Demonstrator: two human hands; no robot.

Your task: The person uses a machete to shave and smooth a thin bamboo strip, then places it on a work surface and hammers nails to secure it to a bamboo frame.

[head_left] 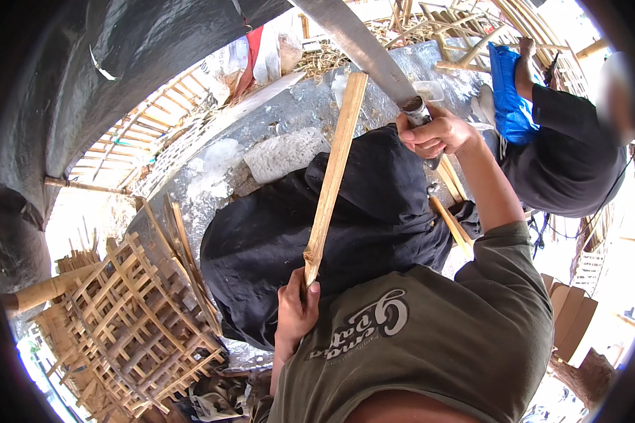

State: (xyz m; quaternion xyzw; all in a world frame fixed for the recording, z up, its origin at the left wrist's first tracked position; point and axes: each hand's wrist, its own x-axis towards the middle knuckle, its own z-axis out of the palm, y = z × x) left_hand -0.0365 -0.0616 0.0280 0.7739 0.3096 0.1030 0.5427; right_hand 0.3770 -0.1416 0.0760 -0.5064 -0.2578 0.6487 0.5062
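Observation:
My left hand is closed around the lower end of a split bamboo strip, which slants up and away over my lap. In my right hand, the fingers wrap the dark handle of a machete. Its broad metal blade points up and to the left, past the far end of the strip. Blade and strip look close together there, but I cannot tell whether they touch. Dark cloth covers my legs beneath both.
Stacked woven bamboo lattices stand at the left. A pale stone block lies on the grey floor beyond my legs. Another person in black sits at the right beside a blue bag. Bamboo pieces lie by my right side.

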